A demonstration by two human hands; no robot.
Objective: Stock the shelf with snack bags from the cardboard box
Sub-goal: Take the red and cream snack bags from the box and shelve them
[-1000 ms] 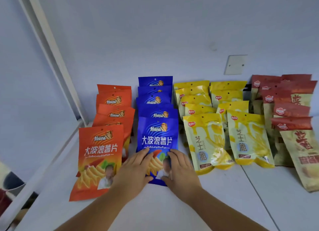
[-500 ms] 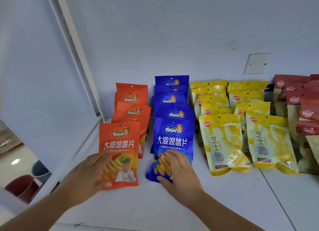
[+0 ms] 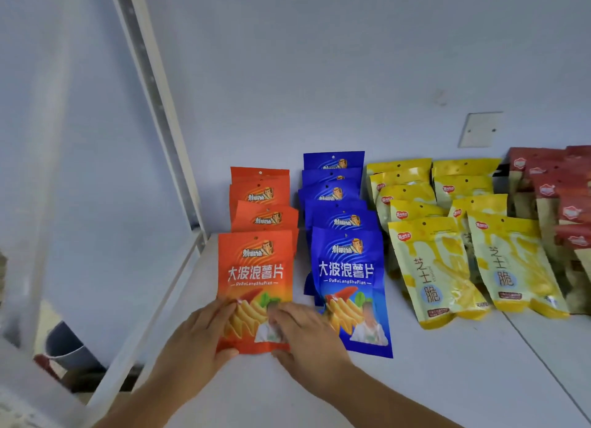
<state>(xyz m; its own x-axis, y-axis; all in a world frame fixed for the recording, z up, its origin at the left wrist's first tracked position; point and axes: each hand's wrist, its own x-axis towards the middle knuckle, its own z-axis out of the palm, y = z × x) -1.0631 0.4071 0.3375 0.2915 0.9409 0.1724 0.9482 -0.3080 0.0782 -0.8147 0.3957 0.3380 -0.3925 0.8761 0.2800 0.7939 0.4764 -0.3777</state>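
The front orange snack bag (image 3: pixel 255 267) lies at the head of an orange row on the white shelf (image 3: pixel 431 379). My left hand (image 3: pixel 200 338) presses on its lower left corner, fingers spread flat. My right hand (image 3: pixel 307 335) rests on its lower right corner, touching the edge of the front blue snack bag (image 3: pixel 350 277) beside it. Neither hand lifts the bag. Behind the front bags, more orange and blue bags overlap toward the wall. The cardboard box is out of view.
Two rows of yellow bags (image 3: pixel 438 267) and a stack of dark red bags (image 3: pixel 563 204) fill the shelf to the right. A white upright post (image 3: pixel 153 101) bounds the shelf on the left. A grey bucket (image 3: pixel 65 347) stands on the floor below left.
My right hand has left the front blue bag and moved left onto the orange bag. My left hand stays on the orange bag, which now lies straighter in its row.
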